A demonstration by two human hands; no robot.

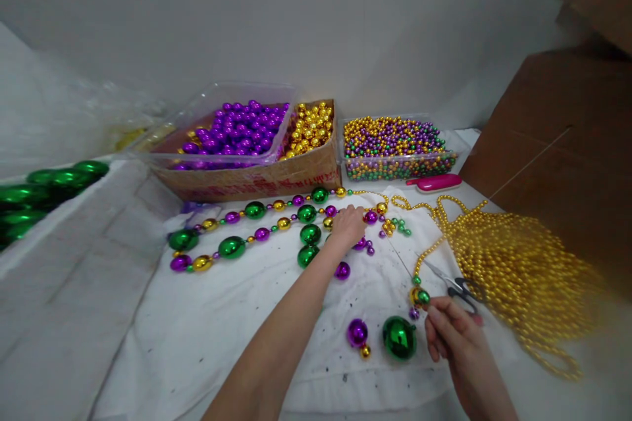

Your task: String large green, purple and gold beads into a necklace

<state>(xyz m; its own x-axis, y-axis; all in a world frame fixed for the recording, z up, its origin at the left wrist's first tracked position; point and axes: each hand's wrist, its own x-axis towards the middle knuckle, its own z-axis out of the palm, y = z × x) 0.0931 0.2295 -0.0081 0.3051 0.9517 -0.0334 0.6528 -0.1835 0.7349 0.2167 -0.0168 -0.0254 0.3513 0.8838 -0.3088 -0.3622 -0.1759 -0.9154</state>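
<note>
Left hand (348,225) stretched out, palm down, fingers curled over the loose purple, gold and green plastic beads (368,218) on the white cloth (207,322). Just left of that hand, the finished strand of big green, purple and gold baubles (232,247). Best to pinch one bead cleanly, hole turned toward the thread. Right hand (451,329) closed, pinching the thin thread end with its small gold and green beads (419,296) just above the fingertips; keep it taut and low. Steel scissors (459,287) just beyond that hand, touching the heap of gold bead strings (518,276). Thread itself barely visible; bead under left fingers hidden, so cannot tell whether it is gripped.
</note>
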